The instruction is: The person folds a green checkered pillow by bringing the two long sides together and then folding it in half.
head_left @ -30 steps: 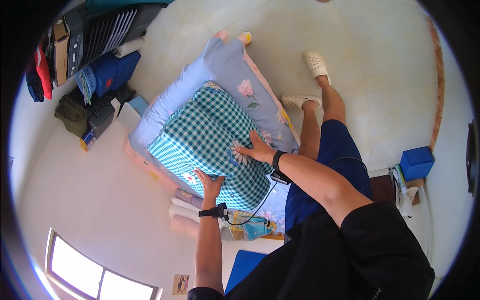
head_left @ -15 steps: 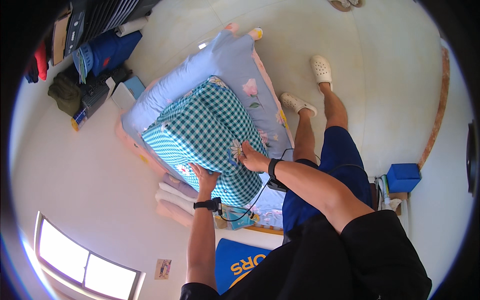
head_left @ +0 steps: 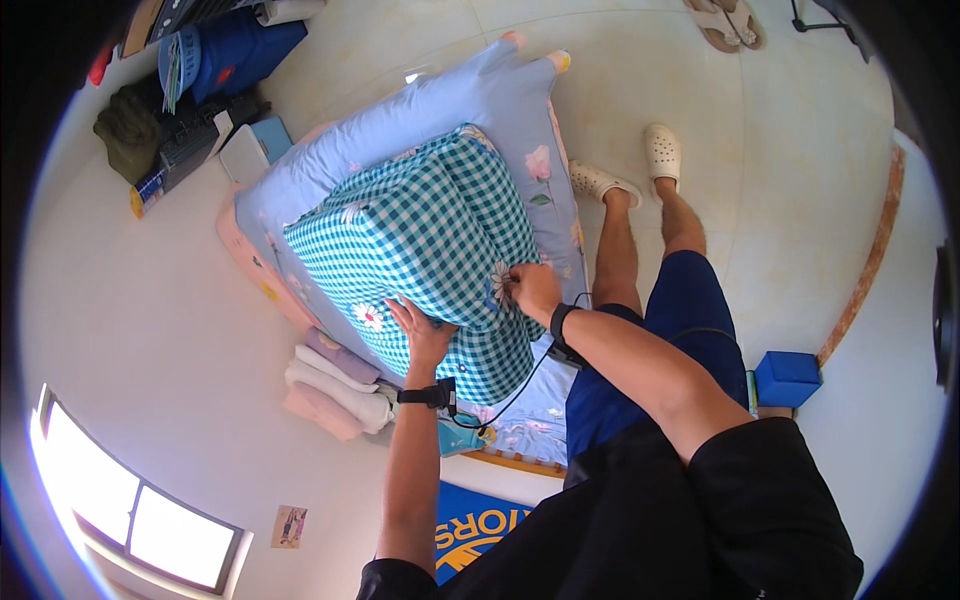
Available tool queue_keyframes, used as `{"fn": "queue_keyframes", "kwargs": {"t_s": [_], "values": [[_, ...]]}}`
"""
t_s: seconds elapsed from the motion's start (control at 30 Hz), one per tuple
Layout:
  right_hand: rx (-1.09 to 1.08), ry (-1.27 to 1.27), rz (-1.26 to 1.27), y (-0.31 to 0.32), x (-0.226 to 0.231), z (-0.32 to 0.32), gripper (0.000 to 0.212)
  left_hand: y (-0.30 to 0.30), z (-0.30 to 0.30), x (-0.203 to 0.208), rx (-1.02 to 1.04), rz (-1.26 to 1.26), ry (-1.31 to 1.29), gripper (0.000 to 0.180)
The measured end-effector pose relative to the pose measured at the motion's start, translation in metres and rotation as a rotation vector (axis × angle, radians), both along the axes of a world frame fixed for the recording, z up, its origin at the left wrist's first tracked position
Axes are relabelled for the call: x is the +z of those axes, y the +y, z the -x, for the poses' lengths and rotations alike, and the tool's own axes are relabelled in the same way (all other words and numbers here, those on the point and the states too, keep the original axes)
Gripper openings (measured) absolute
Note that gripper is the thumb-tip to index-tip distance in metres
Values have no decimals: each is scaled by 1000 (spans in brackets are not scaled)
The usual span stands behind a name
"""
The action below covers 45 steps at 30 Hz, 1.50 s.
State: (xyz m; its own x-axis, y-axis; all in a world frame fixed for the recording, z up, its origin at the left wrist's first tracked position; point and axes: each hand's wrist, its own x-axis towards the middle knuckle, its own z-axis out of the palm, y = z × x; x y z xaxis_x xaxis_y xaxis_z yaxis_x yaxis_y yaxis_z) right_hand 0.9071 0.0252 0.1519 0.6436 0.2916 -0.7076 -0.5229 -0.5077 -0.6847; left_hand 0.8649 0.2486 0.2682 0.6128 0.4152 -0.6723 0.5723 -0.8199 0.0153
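Note:
A folded quilt (head_left: 420,230) in teal and white checks, with daisy prints, lies in a thick bundle on a bed. The bed has a light blue floral sheet (head_left: 345,150). My left hand (head_left: 425,335) rests on the quilt's near left side with fingers stretched out, its thumb side by a fold. At the near right side, next to a large daisy, my right hand (head_left: 537,290) has its fingers curled together on the quilt cloth. Both wrists wear black bands, and a black cable runs between them.
Folded pillows or bedding (head_left: 335,390) are stacked by the wall on the left. A blue bin (head_left: 245,60) and a dark case (head_left: 195,130) stand past the bed's far left. A blue box (head_left: 788,379) sits at the right wall, and sandals (head_left: 725,25) lie far off on the floor.
My right hand's fingers have gone from stretched to curled in on the quilt by the daisy. My left hand stays on the same side of the quilt. The whole view has shifted slightly.

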Motion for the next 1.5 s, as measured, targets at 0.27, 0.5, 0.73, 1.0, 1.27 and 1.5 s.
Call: {"fn": "queue_keyframes", "kwargs": {"t_s": [0.27, 0.5, 0.73, 1.0, 1.27, 1.5], "values": [[233, 130, 69, -4, -13, -20, 34, -4, 12, 5, 85, -25, -25, 134], [432, -44, 99, 2, -9, -24, 24, -16, -6, 10, 153, -2, 28, 134], [503, -138, 133, 8, -3, -16, 17, -17, -5, 14, 183, 46, -41, 135], [647, -36, 164, 8, 6, -41, 25, -16, 2, 15, 178, 51, -133, 131], [603, -103, 54, -14, -10, -26, 22, -4, 17, 58, 186, 144, -368, 110], [582, -83, 30, -19, -11, -28, 18, -31, 69, 84, 239, 71, -375, 78]]}}
